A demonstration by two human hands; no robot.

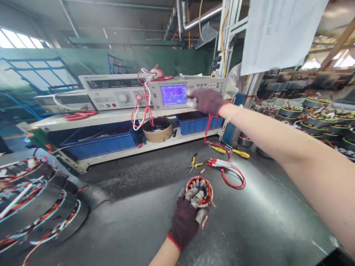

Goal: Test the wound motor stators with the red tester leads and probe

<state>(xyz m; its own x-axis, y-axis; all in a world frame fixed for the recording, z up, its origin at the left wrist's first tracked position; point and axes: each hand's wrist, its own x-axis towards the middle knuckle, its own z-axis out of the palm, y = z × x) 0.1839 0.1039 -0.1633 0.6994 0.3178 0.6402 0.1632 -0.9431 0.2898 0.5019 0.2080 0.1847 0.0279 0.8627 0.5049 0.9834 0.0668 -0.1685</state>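
Head camera view looked forward and down across a dark metal workbench (133, 181). At lower center of the frame, the person's left hand (184, 221), in a dark knit glove with a red cuff, held a wound motor stator (200, 188). Its fingers curled closely around the ring, against the grey steel teeth, with copper-colored windings showing beyond them.

Right hand (206, 101), in a matching glove, reached from the right edge of the frame on a long bare forearm. Its fingers were bunched narrowly at the right side of a bench tester (173, 95), whose blue screen showed a wavy trace; it could not be told whether they touched the tester or held anything.

Left of the tester stood a white instrument (111, 92) with a round knob, and red-and-white test leads (144, 111) hung from it. Below, on a shelf, sat blue plastic bins (199, 123) and a round tan tub (156, 129). Just above the stator, yellow-handled pliers (194, 164) lay near a coiled red test lead (230, 171) and a yellow screwdriver (240, 153). More wound stators (33, 199) lay at lower left, and others (324, 118) stood in rows at far right.
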